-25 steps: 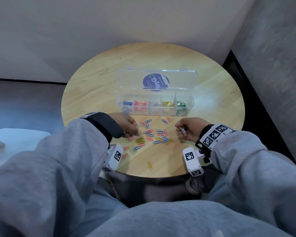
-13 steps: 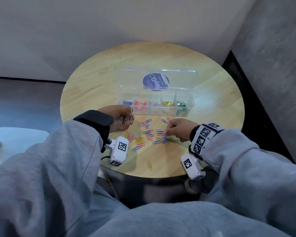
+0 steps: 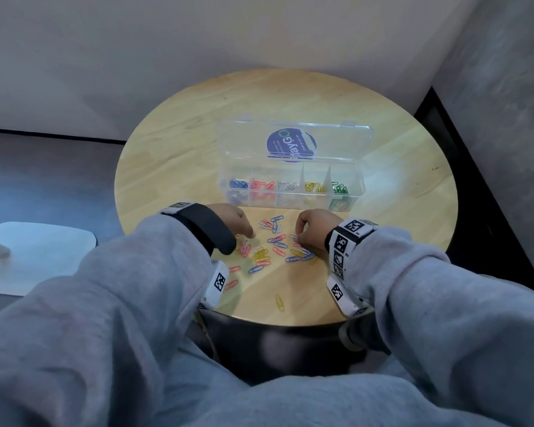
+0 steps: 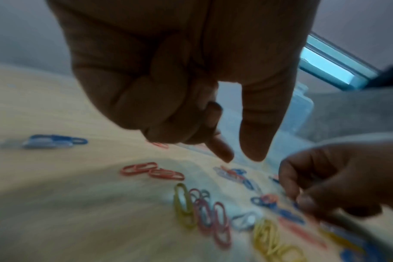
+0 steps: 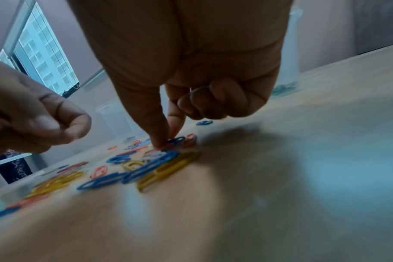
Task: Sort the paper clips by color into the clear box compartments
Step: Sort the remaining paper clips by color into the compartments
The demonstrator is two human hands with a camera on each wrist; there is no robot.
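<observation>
Since half a second ago the left hand has dropped from near the box front back down to the left edge of the scattered clips, and the silvery clips it held up no longer show. The right hand has stayed low at the right edge of the pile.

Left hand: outer fingers curled into the palm, thumb and forefinger pointing down just above the round light wooden table; nothing visible between them. Whether the curled fingers hold anything cannot be told.

Right hand: thumb and forefinger tips pressed together down onto a blue paper clip on the table; the other fingers are curled, a thin silvery wire showing among them.

The loose coloured paper clips lie between the two hands. The clear plastic compartment box, lid open, stands just behind them, holding blue, red, white, yellow and green clips, left to right.
</observation>
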